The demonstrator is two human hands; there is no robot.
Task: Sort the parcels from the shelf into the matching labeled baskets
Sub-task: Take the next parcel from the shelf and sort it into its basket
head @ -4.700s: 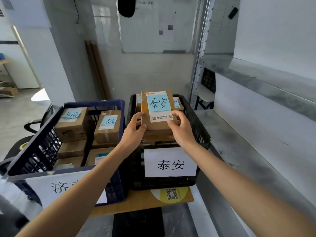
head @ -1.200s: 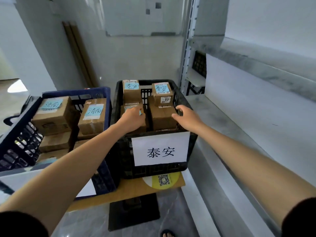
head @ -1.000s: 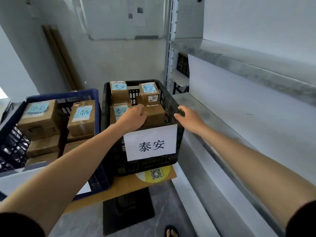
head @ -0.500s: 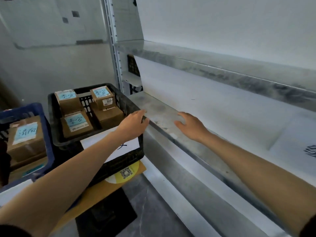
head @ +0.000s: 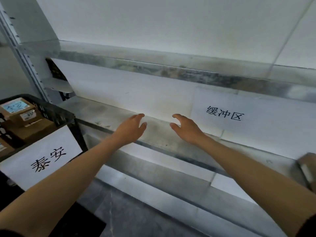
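Both hands were empty. My left hand (head: 131, 130) and right hand (head: 186, 129) hovered side by side over the shelf (head: 102, 110), fingers loosely spread, gripping nothing. Parcels (head: 18, 110) sat in the black basket (head: 54, 111) labelled 泰安, at my left. A blurred brown box (head: 307, 170) lay on the shelf, right of the 缓冲区 sign (head: 224, 113).

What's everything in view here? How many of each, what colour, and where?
basket: one, black, far left
basket label: one, white paper reading 泰安, on its front
parcels in basket: at least three, brown cardboard, top one blue-labelled
shelf: one, grey metal, across the middle
wall sign: one, white paper reading 缓冲区, behind the shelf at right
parcel on shelf: one, brownish, blurred, right edge
left hand: one, open, over the shelf, empty
right hand: one, open, over the shelf, empty
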